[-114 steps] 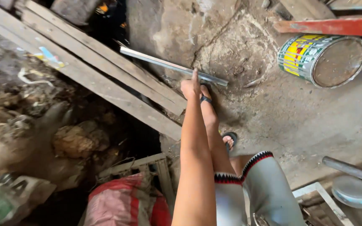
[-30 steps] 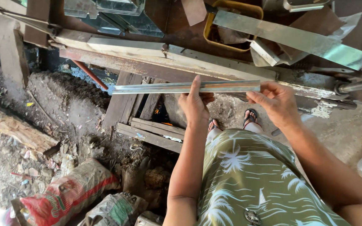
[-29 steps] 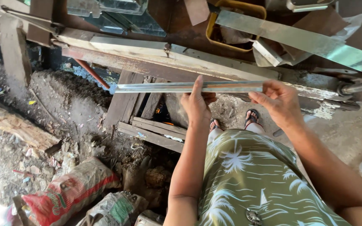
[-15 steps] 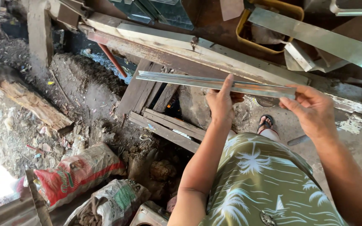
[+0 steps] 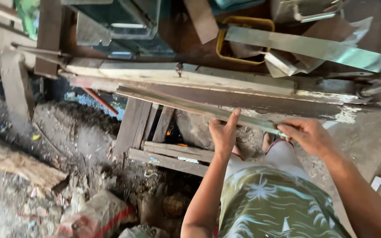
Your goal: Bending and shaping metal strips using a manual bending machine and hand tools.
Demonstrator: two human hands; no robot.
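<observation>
One long, thin, grey metal strip

Up at 12 o'clock: a yellow tray on the cluttered wooden bench.
At 1 o'clock: bent sheet-metal strip.
Centre: wooden pallet slats.
At 7 o'clock: red-and-grey sack amid rubble.
At 9 o'clock: a rough log.

Pretty tight spot here. The metal strip is being held right against the long wooden beam, so hardly any gap is being left above it. Further up, room is being eaten by a yellow tray and bent sheet metal. Below, the way is being blocked by stacked planks; more room is being left over the bare ground on the right.
</observation>
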